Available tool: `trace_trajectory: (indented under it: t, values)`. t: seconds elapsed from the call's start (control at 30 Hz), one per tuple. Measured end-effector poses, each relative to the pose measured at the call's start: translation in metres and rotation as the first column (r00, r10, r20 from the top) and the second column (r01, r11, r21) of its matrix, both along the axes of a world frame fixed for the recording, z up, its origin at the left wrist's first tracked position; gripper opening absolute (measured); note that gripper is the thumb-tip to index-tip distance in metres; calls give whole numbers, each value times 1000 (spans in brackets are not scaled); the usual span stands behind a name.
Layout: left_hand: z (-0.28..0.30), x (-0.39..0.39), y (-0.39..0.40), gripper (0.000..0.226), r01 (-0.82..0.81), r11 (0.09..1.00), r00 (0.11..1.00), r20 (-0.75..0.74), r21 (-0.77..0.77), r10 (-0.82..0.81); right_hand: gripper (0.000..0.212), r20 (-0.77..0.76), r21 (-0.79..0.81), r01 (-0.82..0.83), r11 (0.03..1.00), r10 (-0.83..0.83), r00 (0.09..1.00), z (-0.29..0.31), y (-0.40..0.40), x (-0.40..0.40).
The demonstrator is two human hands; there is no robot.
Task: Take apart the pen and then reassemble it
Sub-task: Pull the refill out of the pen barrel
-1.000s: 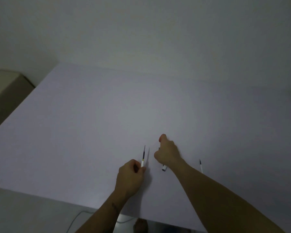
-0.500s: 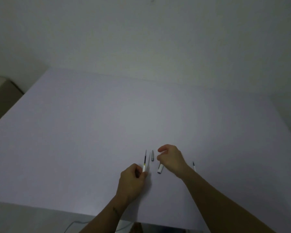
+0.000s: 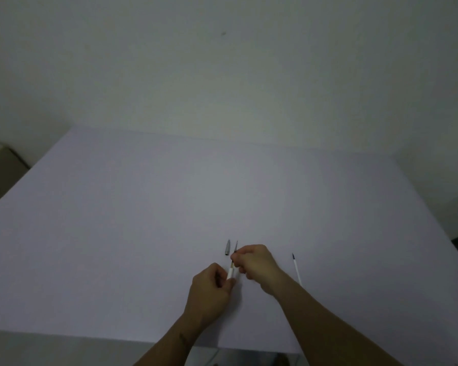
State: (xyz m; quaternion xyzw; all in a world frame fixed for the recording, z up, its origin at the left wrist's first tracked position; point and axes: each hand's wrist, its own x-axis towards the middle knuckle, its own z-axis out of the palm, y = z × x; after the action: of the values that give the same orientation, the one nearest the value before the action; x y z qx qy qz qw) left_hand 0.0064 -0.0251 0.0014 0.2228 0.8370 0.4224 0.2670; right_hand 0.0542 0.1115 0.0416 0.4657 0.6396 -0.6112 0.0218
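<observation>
My left hand (image 3: 210, 289) grips the white pen barrel (image 3: 230, 274) low over the lilac table (image 3: 143, 220). A thin dark refill (image 3: 236, 246) sticks out of the barrel's far end, past a yellowish band. My right hand (image 3: 258, 262) has closed in from the right, and its fingertips pinch the refill just above the barrel. The grey tip cone (image 3: 228, 247) lies loose on the table just left of the refill's point. A second thin white rod with a dark tip (image 3: 296, 268) lies to the right of my right wrist.
The table's near edge (image 3: 117, 339) runs below my forearms, with a cable and floor beyond it. A beige piece of furniture (image 3: 0, 165) stands off the left side. A pale wall rises behind the table.
My right hand left the grey tip cone on the table and moved left onto the piece in my left hand. The short white piece under it earlier is out of sight.
</observation>
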Motion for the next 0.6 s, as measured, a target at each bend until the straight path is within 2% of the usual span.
trace_trajectory:
  t: [0.3,0.6]
  values:
    - [-4,0,-25,18,10,999,1000,-16,-53,-11,19,-105,99,129,987,-118,987,13,13,-7]
    - [0,-3,-34,17,-51,999,999,14,7,51,22,-113,-31,62,998,-65,991,6,7,-3]
